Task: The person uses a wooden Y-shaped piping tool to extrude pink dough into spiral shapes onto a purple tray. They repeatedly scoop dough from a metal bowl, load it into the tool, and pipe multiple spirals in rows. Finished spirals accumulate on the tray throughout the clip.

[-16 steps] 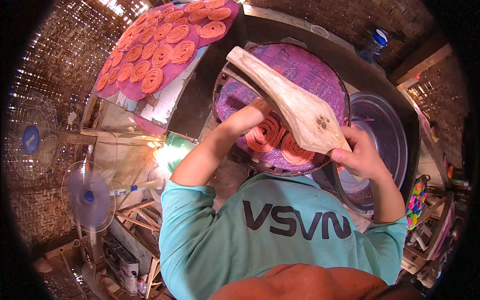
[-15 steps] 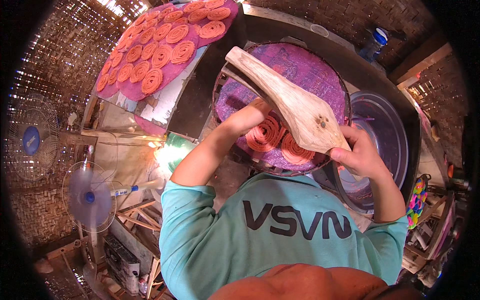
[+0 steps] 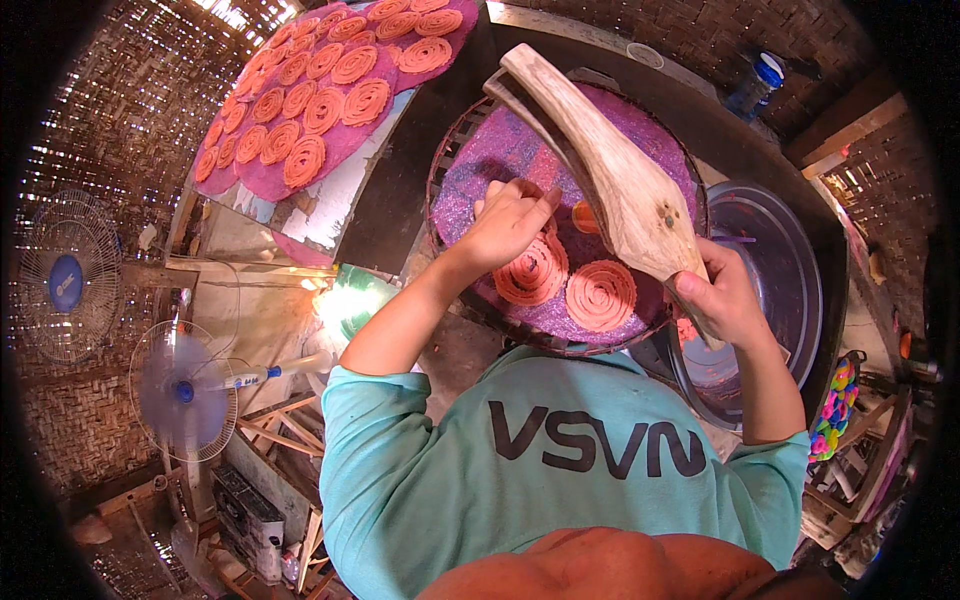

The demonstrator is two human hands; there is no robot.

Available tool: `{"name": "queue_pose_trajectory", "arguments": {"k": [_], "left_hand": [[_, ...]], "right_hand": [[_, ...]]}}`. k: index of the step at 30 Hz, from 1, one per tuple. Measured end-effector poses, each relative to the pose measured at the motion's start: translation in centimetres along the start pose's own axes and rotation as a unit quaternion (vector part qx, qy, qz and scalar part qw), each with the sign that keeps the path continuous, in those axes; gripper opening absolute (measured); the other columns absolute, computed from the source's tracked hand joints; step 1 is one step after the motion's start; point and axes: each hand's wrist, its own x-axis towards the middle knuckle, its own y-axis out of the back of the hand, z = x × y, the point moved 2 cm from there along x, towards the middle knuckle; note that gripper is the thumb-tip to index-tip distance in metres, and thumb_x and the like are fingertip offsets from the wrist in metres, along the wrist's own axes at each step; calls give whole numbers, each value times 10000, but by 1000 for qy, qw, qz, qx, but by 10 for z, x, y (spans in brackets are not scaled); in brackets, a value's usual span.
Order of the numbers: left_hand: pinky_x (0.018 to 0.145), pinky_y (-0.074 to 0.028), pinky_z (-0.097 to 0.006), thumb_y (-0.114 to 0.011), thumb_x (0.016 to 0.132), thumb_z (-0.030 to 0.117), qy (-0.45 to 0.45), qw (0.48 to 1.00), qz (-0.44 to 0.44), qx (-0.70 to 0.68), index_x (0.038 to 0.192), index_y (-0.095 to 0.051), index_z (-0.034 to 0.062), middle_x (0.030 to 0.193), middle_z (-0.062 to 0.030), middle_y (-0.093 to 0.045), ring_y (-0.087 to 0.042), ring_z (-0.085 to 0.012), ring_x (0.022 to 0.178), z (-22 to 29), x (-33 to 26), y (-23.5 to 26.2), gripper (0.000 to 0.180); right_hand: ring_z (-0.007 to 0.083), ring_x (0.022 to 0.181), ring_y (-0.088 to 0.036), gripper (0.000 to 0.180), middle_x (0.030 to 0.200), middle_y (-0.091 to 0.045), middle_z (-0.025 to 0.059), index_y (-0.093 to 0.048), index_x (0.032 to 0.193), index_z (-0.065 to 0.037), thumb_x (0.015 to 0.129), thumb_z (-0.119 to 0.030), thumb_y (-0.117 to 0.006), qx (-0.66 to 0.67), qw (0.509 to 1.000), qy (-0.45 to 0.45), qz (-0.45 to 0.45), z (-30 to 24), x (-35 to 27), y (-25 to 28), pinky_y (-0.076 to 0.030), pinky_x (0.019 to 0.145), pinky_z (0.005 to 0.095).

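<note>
My right hand (image 3: 722, 293) grips the broad lower end of a pale wooden hand press (image 3: 610, 160), whose two long arms slant up and away to the left. Under it is a round tray (image 3: 443, 180) lined with purple mesh cloth (image 3: 615, 105). Two coils of orange dough strands lie near its front: a left coil (image 3: 530, 278) and a right coil (image 3: 600, 296). Above the left coil my left hand (image 3: 510, 222) is curled; what its fingers hold, if anything, is hidden. A small orange piece (image 3: 585, 217) shows beside the press, partly covered by it.
At the far left, several orange coils rest on a pink cloth (image 3: 240, 178) over a board. A dark basin (image 3: 790, 330) stands right of the tray. Two fans are on the left, a wall fan (image 3: 65, 283) and a white-handled fan (image 3: 183, 391). A blue-capped bottle (image 3: 757, 85) stands far right.
My left hand has come out from under the press arms to the left coil. The press has swung more upright and shifted right, uncovering the right coil.
</note>
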Motion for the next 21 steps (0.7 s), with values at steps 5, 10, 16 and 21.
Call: {"name": "queue_pose_trajectory", "arguments": {"k": [5, 10, 16, 21], "left_hand": [[855, -311, -398, -461, 919, 437, -21, 997, 65, 44, 922, -703, 112, 1007, -90, -542, -431, -288, 967, 18, -15, 9, 404], [836, -308, -399, -557, 880, 370, -101, 988, 101, 60, 854, -693, 116, 1005, -73, -541, -440, -274, 969, 19, -23, 12, 289], [846, -303, -404, -580, 843, 383, -216, 960, 94, 150, 866, -682, 125, 1111, -63, -541, -450, -262, 1037, 22, -29, 17, 278], [914, -284, -421, -634, 788, 364, -266, 914, 137, 274, 926, -676, 141, 1239, -78, -507, -438, -267, 1147, 39, -28, 27, 265]], "right_hand": [[85, 596, -555, 465, 732, -593, 21, -596, 1093, 21, 815, -341, -684, 20, 1000, -5, 20, 5, -2, 2, -458, 522, 243], [91, 576, -560, 474, 707, -595, 35, -596, 1059, 20, 816, -379, -675, 23, 999, -6, 21, 8, -4, 6, -459, 513, 242], [93, 572, -560, 492, 699, -594, 36, -595, 1040, 26, 819, -408, -667, 16, 999, 5, 32, 9, -6, 6, -459, 510, 241], [91, 569, -555, 495, 705, -592, 37, -596, 1045, 20, 825, -420, -655, 13, 999, 19, 29, 4, -9, 2, -453, 506, 236]]}}
